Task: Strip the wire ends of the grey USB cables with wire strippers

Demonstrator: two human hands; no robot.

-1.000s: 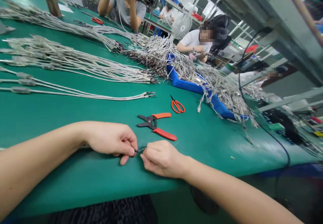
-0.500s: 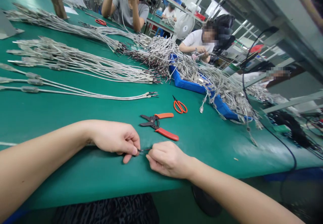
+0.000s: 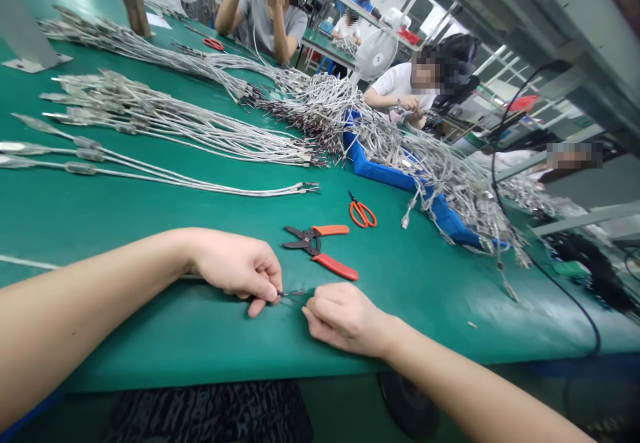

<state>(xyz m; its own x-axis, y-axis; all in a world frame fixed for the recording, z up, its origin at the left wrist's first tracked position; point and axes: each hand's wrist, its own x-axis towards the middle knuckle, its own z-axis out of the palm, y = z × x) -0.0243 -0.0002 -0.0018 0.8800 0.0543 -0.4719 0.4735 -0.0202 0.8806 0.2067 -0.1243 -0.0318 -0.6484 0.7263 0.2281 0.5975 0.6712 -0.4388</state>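
My left hand is closed in a pinch on a cable, whose thin dark wire ends stick out past the fingertips. The cable's white length shows again beyond my left forearm. To the right of the wire ends my right hand is closed, thumb against curled fingers; whatever it may hold is hidden. A small gap separates it from the wire tips. Just beyond both hands lie wire strippers with red-orange handles, jaws spread. Small orange-handled scissors rest behind them.
White cables lie in rows on the green table. A blue tray overflows with more cables at the back right. A metal post stands at left, a black cord hangs at right. Co-workers sit across the table.
My right hand has drawn slightly away from my left, widening the gap at the wire ends. The whole view has shifted a little, so the scene sits farther right.
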